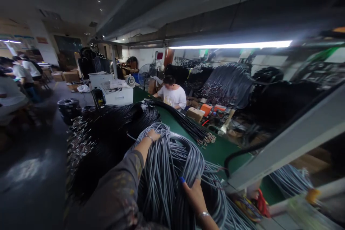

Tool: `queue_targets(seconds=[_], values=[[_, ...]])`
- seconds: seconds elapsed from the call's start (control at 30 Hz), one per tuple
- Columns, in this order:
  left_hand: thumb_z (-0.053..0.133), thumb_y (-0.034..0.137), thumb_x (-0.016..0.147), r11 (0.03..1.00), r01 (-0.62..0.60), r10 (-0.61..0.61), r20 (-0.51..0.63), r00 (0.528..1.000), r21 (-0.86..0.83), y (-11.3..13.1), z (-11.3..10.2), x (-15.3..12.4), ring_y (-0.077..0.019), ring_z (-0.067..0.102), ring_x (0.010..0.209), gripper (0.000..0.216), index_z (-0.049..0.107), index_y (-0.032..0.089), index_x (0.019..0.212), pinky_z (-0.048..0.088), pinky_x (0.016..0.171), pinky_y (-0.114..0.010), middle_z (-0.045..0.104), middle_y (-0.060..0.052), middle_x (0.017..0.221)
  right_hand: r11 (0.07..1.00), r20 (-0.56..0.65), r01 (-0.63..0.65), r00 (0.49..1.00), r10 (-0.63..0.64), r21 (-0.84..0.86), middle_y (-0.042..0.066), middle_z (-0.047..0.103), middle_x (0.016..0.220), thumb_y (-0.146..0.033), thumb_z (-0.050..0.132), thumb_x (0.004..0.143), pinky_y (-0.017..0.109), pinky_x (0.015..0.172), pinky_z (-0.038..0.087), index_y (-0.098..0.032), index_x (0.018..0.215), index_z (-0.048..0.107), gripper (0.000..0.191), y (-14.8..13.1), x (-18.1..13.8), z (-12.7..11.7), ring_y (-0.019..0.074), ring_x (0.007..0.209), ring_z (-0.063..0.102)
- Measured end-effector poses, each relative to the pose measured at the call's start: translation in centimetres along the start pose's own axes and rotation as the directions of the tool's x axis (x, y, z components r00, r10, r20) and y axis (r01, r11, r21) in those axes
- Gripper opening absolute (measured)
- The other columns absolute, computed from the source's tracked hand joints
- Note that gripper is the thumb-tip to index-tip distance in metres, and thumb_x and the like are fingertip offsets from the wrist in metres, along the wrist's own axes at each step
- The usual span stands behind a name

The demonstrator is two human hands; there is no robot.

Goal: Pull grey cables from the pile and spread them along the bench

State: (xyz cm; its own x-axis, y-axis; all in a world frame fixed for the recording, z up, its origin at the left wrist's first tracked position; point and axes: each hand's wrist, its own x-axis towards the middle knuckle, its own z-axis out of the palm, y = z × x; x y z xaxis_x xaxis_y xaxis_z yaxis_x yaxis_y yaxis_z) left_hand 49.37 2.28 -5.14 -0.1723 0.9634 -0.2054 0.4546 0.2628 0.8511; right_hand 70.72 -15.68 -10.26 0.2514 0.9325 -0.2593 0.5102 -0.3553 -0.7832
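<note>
A large heap of grey cables (161, 172) lies in loops over the bench in front of me. At the top of the heap, my left hand (153, 136) is closed over several of the strands, its fingertips partly hidden among them. Lower and to the right, my right hand (195, 194) grips a looped bundle of the same cables, with the thumb on the near side and most fingers hidden behind. Something blue covers the tip of the right thumb. Black cables (115, 125) with stripped ends are piled to the left of my left arm.
Another bundle of black cables (185, 122) lies along the green bench top (172, 124). A co-worker in a white shirt (175, 97) sits beyond it. A slanted metal post (285, 140) stands at right, near red-handled scissors (261, 203). A lamp (231, 45) hangs overhead.
</note>
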Motion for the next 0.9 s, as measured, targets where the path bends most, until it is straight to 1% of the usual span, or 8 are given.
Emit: queue_targets(seconds=[0.1, 0.2, 0.37, 0.5, 0.57, 0.67, 0.77, 0.9], values=[[0.082, 0.014, 0.058, 0.992, 0.079, -0.089, 0.114, 0.989, 0.094, 0.5, 0.1, 2.0, -0.0417, 0.049, 0.124, 0.074, 0.057, -0.008, 0.124, 0.037, 0.107, -0.043, 0.052, -0.03, 0.128, 0.996, -0.032, -0.009, 0.999, 0.012, 0.086, 0.031, 0.029, 0.146, -0.074, 0.037, 0.042, 0.037, 0.119, 0.02, 0.007, 0.133, 0.028, 0.122, 0.9, 1.1, 0.3, 0.0394, 0.14, 0.029], [0.08, 0.016, 0.064, 0.994, 0.07, -0.081, 0.142, 0.987, 0.078, 0.1, 0.7, 2.8, -0.0387, 0.046, 0.129, 0.08, 0.05, -0.007, 0.134, 0.035, 0.109, -0.04, 0.048, -0.027, 0.136, 0.995, -0.034, -0.014, 0.999, 0.018, 0.104, 0.028, 0.022, 0.151, -0.073, 0.037, 0.043, 0.035, 0.12, 0.017, 0.009, 0.141, 0.019, 0.13, 1.1, 1.7, 0.5, 0.0354, 0.143, 0.025], [0.076, 0.012, 0.071, 0.995, 0.052, -0.047, 0.053, 0.997, -0.081, 0.2, 0.6, 1.8, -0.0276, 0.043, 0.133, 0.087, 0.036, -0.002, 0.146, 0.031, 0.112, -0.029, 0.043, -0.021, 0.143, 0.996, -0.04, -0.021, 0.999, 0.024, 0.088, 0.027, 0.028, 0.148, -0.074, 0.034, 0.045, 0.037, 0.119, 0.021, 0.005, 0.142, 0.022, 0.126, 1.1, 1.3, 0.1, 0.0328, 0.14, 0.033], [0.077, 0.001, 0.065, 0.976, 0.002, -0.012, -0.044, 0.999, -0.219, 1.0, -2.2, 0.0, -0.0232, 0.046, 0.13, 0.086, 0.04, -0.001, 0.142, 0.035, 0.108, -0.024, 0.047, -0.019, 0.14, 0.998, -0.074, 0.032, 0.997, -0.028, 0.054, 0.026, 0.028, 0.149, -0.074, 0.033, 0.045, 0.035, 0.12, 0.019, 0.009, 0.142, 0.026, 0.127, 0.3, 1.4, -2.2, 0.0317, 0.14, 0.032], [0.075, -0.003, 0.064, 0.957, -0.05, 0.019, -0.111, 0.994, -0.287, 0.6, -4.2, -0.9, -0.0204, 0.048, 0.127, 0.084, 0.042, 0.002, 0.141, 0.037, 0.106, -0.023, 0.05, -0.017, 0.138, 0.993, -0.062, 0.113, 0.992, -0.114, -0.023, 0.024, 0.031, 0.149, -0.071, 0.033, 0.051, 0.035, 0.12, 0.019, 0.011, 0.144, 0.026, 0.124, -0.6, 2.4, -3.6, 0.0307, 0.14, 0.032], [0.073, -0.006, 0.063, 0.906, -0.086, -0.007, -0.218, 0.976, -0.414, -1.2, -6.1, -1.6, -0.0198, 0.061, 0.106, 0.083, 0.043, 0.007, 0.14, 0.046, 0.095, -0.028, 0.063, -0.013, 0.113, 0.941, 0.01, 0.161, 0.986, -0.165, -0.299, 0.022, 0.036, 0.146, -0.051, 0.046, 0.075, 0.035, 0.118, 0.023, 0.009, 0.146, 0.028, 0.094, -2.0, 5.3, -4.7, 0.0286, 0.137, 0.037], [0.068, -0.009, 0.064, 0.908, -0.054, -0.079, -0.296, 0.952, -0.416, -3.5, -6.1, -1.3, -0.019, 0.063, 0.092, 0.077, 0.045, 0.005, 0.135, 0.048, 0.091, -0.031, 0.065, -0.01, 0.095, 0.839, 0.066, 0.086, 0.996, -0.06, -0.537, 0.022, 0.037, 0.144, -0.028, 0.049, 0.093, 0.035, 0.111, 0.033, 0.005, 0.145, 0.033, 0.064, -2.3, 8.2, -3.9, 0.0282, 0.133, 0.04], [0.067, -0.003, 0.072, 0.934, -0.021, -0.1, -0.318, 0.943, -0.357, -5.8, -5.3, -1.0, -0.0215, 0.061, 0.105, 0.061, 0.049, 0.004, 0.129, 0.041, 0.103, -0.034, 0.066, -0.013, 0.102, 0.815, 0.022, 0.067, 0.998, -0.067, -0.576, 0.023, 0.038, 0.142, -0.03, 0.047, 0.095, 0.041, 0.098, 0.044, -0.003, 0.148, 0.033, 0.061, -1.4, 9.7, -2.6, 0.0313, 0.126, 0.048]])
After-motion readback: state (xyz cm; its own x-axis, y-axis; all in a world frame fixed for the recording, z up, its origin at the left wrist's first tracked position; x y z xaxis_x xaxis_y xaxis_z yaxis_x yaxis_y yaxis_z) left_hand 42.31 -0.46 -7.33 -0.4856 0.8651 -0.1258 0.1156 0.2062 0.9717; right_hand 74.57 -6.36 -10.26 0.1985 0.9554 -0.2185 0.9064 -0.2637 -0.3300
